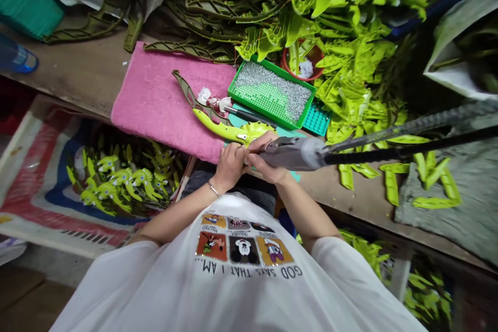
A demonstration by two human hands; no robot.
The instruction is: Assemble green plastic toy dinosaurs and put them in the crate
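my left hand (230, 166) is closed around the end of a lime-green plastic blade (221, 128), which lies at the centre of the frame along the lower edge of a pink towel (163, 104). my right hand (267, 158) grips a grey corded handheld tool (291, 153) just beside it, with a green tray of silver glitter (271, 91) above them.

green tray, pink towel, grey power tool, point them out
green tray (260, 112), head view, point on its near rim
pink towel (155, 109), head view, point on a bare part of the cloth
grey power tool (291, 154), head view, point on its body
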